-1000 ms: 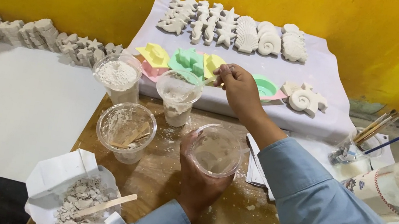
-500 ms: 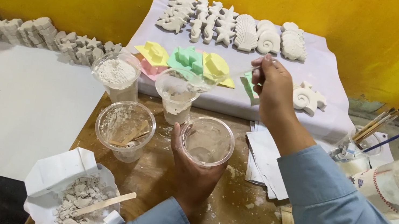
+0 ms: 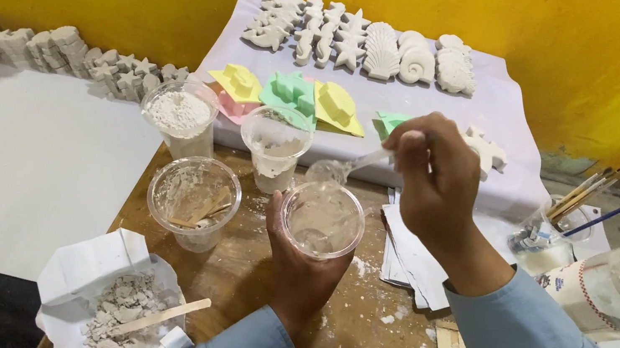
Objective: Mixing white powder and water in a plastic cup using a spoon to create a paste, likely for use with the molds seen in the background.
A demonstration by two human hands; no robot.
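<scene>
We see the left hand (image 3: pixel 300 270) wrapped round a clear plastic cup (image 3: pixel 321 220) w/ pale grey mix inside, fingers closed on its wall, held just above the wooden table (image 3: pixel 247 290) near centre. The right hand (image 3: pixel 433 174) is pinched shut on the handle of a clear plastic spoon (image 3: pixel 341 168); the spoon bowl sits just beyond the cup's far rim, a bit to the left. Left of the held cup: a cup w/ wooden sticks (image 3: pixel 193 200); farther back, a cup of white powder (image 3: pixel 179 115) and a smeared cup (image 3: pixel 275 147). Near left, a white bag of lumpy plaster (image 3: pixel 113 305) w/ a stick in it. Far side: coloured moulds (image 3: pixel 290 96) and white sea-shape casts (image 3: pixel 367 44) on a pale cloth (image 3: pixel 509 107). Right: brushes in a jar (image 3: pixel 541 236), folded papers (image 3: pixel 406 255).
</scene>
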